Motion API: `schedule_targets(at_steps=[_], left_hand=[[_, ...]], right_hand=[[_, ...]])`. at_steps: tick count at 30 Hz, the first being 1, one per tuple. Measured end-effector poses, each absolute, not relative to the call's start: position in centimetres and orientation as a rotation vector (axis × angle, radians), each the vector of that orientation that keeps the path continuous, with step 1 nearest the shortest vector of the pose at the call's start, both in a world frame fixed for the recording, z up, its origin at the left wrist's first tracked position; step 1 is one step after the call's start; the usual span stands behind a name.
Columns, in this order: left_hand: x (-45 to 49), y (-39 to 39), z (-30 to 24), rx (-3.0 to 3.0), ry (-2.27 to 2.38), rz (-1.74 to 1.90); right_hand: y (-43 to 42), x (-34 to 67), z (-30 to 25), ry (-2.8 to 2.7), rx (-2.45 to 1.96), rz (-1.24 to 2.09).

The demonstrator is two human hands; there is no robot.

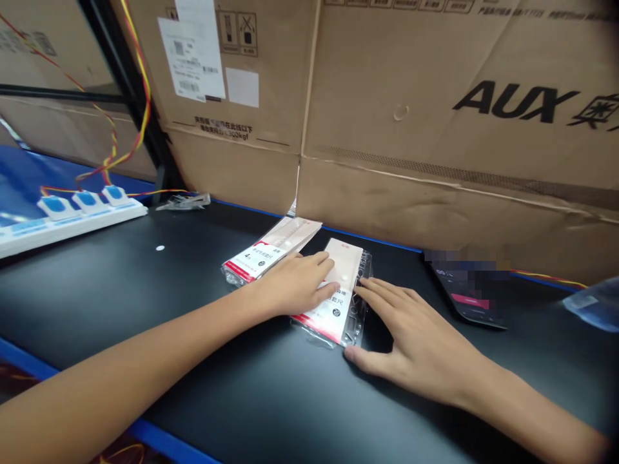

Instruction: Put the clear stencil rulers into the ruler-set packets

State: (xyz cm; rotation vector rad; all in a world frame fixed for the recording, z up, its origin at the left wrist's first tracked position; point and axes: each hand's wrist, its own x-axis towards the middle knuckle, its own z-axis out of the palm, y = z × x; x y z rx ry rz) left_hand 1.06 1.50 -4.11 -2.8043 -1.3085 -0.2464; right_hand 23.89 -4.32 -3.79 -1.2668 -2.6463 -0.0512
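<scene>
Two flat clear packs of rulers with white and red card labels lie side by side on the black table (217, 399). My left hand (300, 283) lies palm down across the left side of the right ruler pack (349, 264), its thumb over the label and its fingers slightly bent. The left ruler pack (258, 254) is just beyond that wrist, partly covered by the hand. At the right pack's clear edge is my right hand (411, 335), fingers stretched out and thumb spread near the lower corner. Neither hand is wrapped around a pack.
Large cardboard boxes (435, 167) wall off the back. A white power strip (97, 219) with plugs and red-yellow wires stands at the left. To the right lie a dark phone (464, 299) and a clear plastic item (594, 306). Crumpled clear plastic (186, 202) lies by the black frame post.
</scene>
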Motion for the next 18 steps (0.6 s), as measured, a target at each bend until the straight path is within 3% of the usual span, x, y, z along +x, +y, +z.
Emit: schedule_targets(at_steps=[11,18], left_hand=[[0.9,1.6,-4.1,-2.811,-1.292,-0.258],[1.1,1.4,-4.0,-2.787,-1.317,-0.228]], right_hand=[[-6.3,23.1,-2.9,-2.764,-1.068,-0.064],[-9.5,22.3,-2.7,-2.776,-0.876,-0.320]])
